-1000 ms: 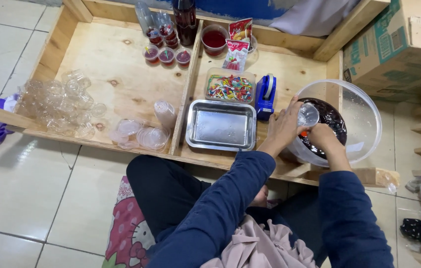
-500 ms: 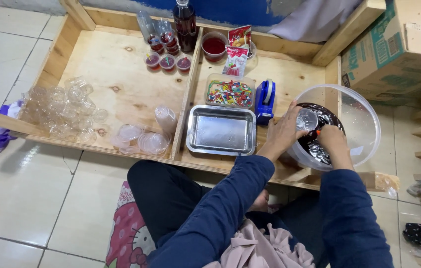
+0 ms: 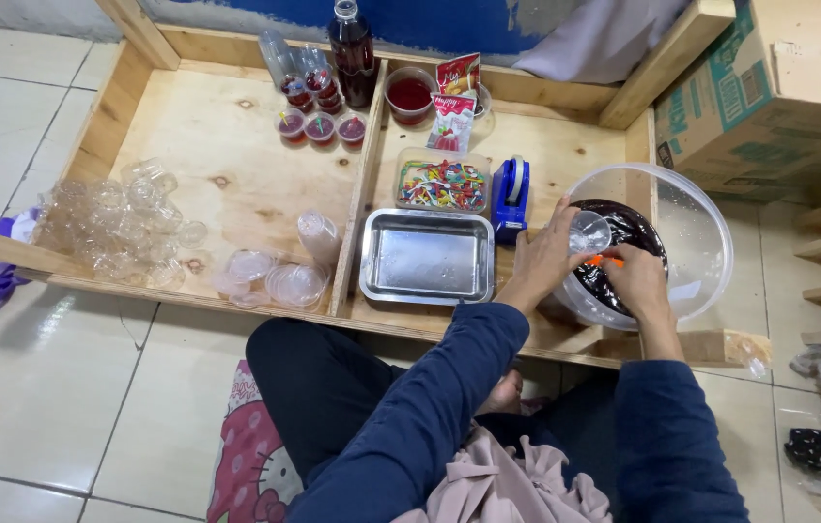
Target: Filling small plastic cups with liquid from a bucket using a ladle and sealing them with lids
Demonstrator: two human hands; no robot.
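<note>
Small clear plastic cup (image 3: 588, 230) over glossy dark liquid (image 3: 623, 254)

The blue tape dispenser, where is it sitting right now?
In the head view the blue tape dispenser stands in the right compartment of the wooden tray, between the box of coloured sweets and the big clear bowl, just behind the steel tray.

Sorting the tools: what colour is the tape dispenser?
Blue tape dispenser, clearest in the head view.

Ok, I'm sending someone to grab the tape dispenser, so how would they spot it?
Start at the wooden tray and take its right compartment. Beside the steel pan, next to the box of colourful sweets, stands the tape dispenser, the only blue thing there.
</note>
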